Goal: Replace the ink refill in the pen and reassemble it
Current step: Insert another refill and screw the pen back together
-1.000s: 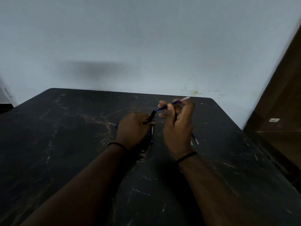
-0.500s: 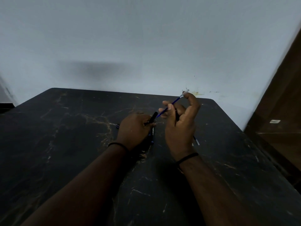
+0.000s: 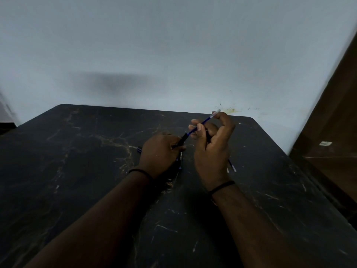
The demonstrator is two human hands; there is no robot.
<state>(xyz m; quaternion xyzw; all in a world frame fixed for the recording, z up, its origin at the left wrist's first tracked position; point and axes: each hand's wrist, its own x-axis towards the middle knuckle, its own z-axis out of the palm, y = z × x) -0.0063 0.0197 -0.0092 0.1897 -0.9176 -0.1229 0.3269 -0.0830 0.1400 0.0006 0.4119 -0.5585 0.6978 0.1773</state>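
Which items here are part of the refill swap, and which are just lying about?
In use: blue refill pinched by right hand; black pen barrel gripped by left hand.
Lying about: spare refills and another pen on table.

Your left hand (image 3: 161, 153) covers most of the slim black pen barrel (image 3: 182, 140), so you see only its upper end. Your right hand (image 3: 211, 146) hides the middle of the thin blue ink refill (image 3: 201, 125) and most of the loose refills (image 3: 231, 167) lying behind it. The white print on the dark pen (image 3: 180, 158) under your left hand is too small to read.
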